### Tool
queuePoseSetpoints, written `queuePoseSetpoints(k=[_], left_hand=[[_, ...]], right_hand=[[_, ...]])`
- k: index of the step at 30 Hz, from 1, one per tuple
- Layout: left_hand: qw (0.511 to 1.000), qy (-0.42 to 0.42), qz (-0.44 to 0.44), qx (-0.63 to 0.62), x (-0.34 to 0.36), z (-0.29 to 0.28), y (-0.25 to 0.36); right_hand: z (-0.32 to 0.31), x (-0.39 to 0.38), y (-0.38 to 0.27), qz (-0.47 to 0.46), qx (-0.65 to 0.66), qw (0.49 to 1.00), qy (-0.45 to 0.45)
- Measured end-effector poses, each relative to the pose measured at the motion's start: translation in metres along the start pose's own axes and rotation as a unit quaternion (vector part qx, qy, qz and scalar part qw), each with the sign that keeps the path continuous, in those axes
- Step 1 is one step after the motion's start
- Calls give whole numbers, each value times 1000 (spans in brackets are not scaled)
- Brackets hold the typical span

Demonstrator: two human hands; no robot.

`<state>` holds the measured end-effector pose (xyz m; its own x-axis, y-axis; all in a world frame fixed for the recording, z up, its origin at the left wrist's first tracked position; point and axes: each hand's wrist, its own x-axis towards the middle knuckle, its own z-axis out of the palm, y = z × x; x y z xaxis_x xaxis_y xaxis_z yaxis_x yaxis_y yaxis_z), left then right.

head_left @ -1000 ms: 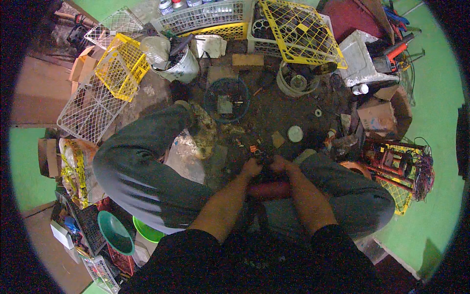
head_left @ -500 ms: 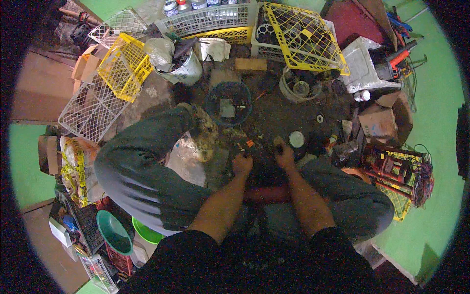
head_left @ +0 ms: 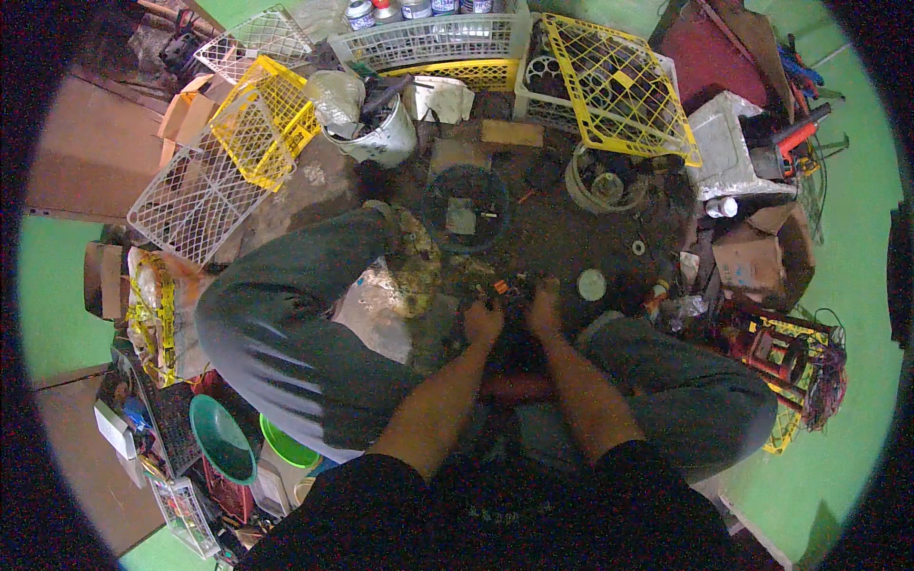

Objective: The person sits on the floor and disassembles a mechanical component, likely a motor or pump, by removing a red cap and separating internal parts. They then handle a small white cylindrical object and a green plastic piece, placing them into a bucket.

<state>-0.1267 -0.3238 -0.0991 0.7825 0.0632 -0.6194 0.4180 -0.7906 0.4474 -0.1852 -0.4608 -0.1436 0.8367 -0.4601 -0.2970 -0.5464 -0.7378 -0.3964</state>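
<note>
Both my hands work low over the dark, littered floor between my bent legs. My left hand (head_left: 484, 321) is curled closed, with something small and dark at its fingertips that I cannot make out. Close on its right, my right hand (head_left: 545, 312) has its fingers bent together; what they hold, if anything, is lost in the dark. A small orange piece (head_left: 502, 285) lies just beyond the hands, among tiny scraps. To the right of my right hand is a round, pale lid-like disc (head_left: 591, 284). Farther off stands a dark blue round basin (head_left: 507, 205) holding a grey flat block (head_left: 461, 216).
A white bucket (head_left: 388, 141) of scrap and a round tub (head_left: 581, 190) stand beyond the basin. Yellow crates (head_left: 238, 133) and white crates (head_left: 428, 43) line the back. Rightward are a cardboard box (head_left: 747, 257) and a red metal frame with wires (head_left: 776, 354).
My right hand has moved left and slightly nearer to me, closing the gap to my left hand. The whole view has shifted, so the surroundings sit farther right.
</note>
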Motion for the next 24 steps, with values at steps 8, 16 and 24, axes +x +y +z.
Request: queuePoseSetpoints(k=[8, 16, 24], left_hand=[[997, 15, 29, -64, 1, 7, -6], [984, 166, -5, -61, 53, 70, -21], [913, 8, 134, -384, 53, -27, 117]], right_hand=[[-15, 6, 3, -10, 103, 988, 116], [-83, 22, -55, 9, 186, 968, 169], [-152, 60, -106, -83, 323, 921, 201]])
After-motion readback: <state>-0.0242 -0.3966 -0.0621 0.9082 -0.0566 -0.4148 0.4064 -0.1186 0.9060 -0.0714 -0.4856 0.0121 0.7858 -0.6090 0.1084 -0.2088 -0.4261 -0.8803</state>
